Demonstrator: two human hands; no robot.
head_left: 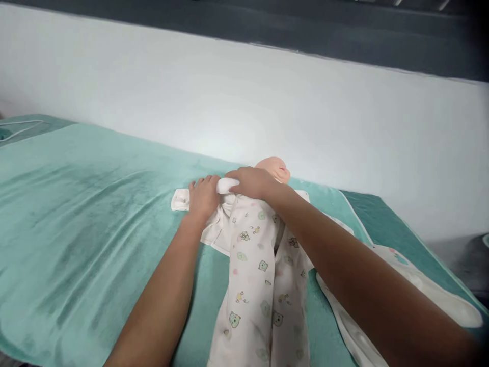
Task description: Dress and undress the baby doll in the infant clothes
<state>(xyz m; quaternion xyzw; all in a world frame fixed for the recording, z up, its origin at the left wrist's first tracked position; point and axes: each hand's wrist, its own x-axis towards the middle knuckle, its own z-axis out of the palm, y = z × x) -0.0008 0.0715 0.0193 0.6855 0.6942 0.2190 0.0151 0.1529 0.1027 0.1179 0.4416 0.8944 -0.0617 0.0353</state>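
A baby doll lies on its back on a teal blanket, its bare head (273, 167) at the wall side. Patterned baby trousers (250, 265) with small bear prints cover its legs, which point toward me. Under its upper body spreads a white baby shirt (217, 234), one sleeve end (179, 199) reaching out to the left. My left hand (205, 196) is closed on that sleeve. Across the doll's chest, my right hand (252, 182) has its fingers curled round a rounded white cloth end (227, 185) between both hands. My right hand and forearm hide much of the doll's torso.
The teal blanket (95, 204) is wrinkled on the left. To the right lies a white baby garment (420, 285), partly behind my right forearm. A darker green cover (382, 219) shows beyond the blanket. A white wall (229, 97) stands close behind the doll.
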